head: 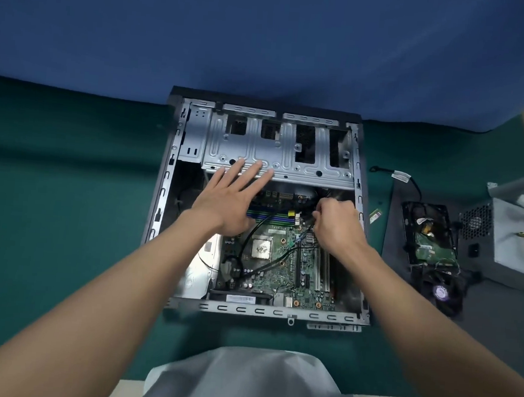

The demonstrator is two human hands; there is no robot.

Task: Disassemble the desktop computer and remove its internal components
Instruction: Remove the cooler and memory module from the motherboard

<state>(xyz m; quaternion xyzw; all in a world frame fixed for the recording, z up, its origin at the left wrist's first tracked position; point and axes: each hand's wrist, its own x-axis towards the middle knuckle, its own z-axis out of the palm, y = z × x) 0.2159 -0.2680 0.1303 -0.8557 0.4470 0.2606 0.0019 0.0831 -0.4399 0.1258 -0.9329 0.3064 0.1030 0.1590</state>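
- Green mat (67, 215) covers the work surface, with a blue backdrop (266, 28) rising behind it; a wide stretch of mat lies open left of the case.
- Head view: the computer case (161, 191) lies open in the middle, its far edge touching the backdrop.
- The left hand (226, 202) is spread flat, with straight fingertips resting on the near edge of the drive cage (288, 156).
- The right hand (336, 222) sits just inside the case's right rim, fingers curled around a black cable (306, 217) at the motherboard's (280, 271) far right corner.
- Right of the case, a hard drive (434, 244), a fan (440, 293) and a power supply (511, 246) lie close together.
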